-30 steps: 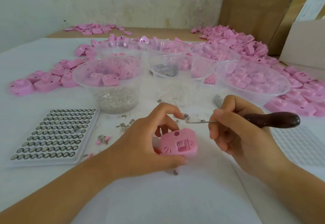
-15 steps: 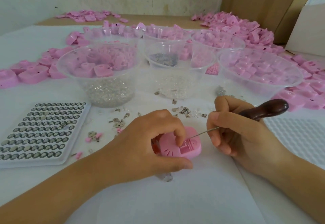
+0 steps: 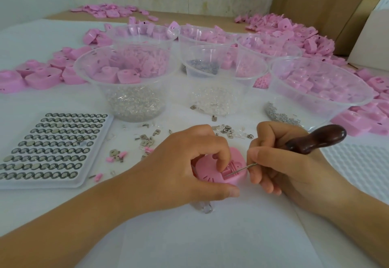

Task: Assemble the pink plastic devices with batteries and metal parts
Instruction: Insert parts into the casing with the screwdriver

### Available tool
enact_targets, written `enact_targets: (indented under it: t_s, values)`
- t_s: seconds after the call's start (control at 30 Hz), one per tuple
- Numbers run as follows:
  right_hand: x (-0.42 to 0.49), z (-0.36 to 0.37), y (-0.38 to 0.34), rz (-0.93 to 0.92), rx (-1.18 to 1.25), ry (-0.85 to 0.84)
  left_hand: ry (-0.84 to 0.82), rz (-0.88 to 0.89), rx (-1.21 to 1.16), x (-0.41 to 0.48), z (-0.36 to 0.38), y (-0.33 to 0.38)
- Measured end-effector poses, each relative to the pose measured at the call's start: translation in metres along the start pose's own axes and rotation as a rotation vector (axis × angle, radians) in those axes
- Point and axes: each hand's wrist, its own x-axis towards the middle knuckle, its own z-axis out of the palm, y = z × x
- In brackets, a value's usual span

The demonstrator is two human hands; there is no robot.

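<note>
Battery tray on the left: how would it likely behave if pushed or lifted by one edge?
The battery tray looks thin and moulded, so it would probably flex if lifted by one corner. Its button cells sit in shallow pockets, so tilting may spill them. Lying flat, it should slide rather than tip.

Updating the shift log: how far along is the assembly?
Done: unclear; none of the heaped shells can be told as finished. In hand: left hand grips one device while right hand holds an awl, tip in its open compartment. Left: battery tray looks nearly full, bowls hold more shells and metal parts, so most likely remains.
</note>
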Motion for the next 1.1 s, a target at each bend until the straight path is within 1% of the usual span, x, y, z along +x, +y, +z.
enact_targets:
  t_s: [0.5,0.67,1.1]
  values:
    - [-0.0003,0.0033,-0.0024,-0.016,-0.069,0.023,-0.001,0.053,0.049,0.0009,0.0003,-0.0007]
    - [-0.001,0.0042,-0.0024,-0.012,-0.109,0.054,-0.024,0.043,0.021,0.0005,-0.0009,-0.0005]
    - [-0.0021,0.0069,-0.0034,-0.029,-0.156,0.087,-0.056,0.093,0.012,0.0024,-0.0045,-0.0009]
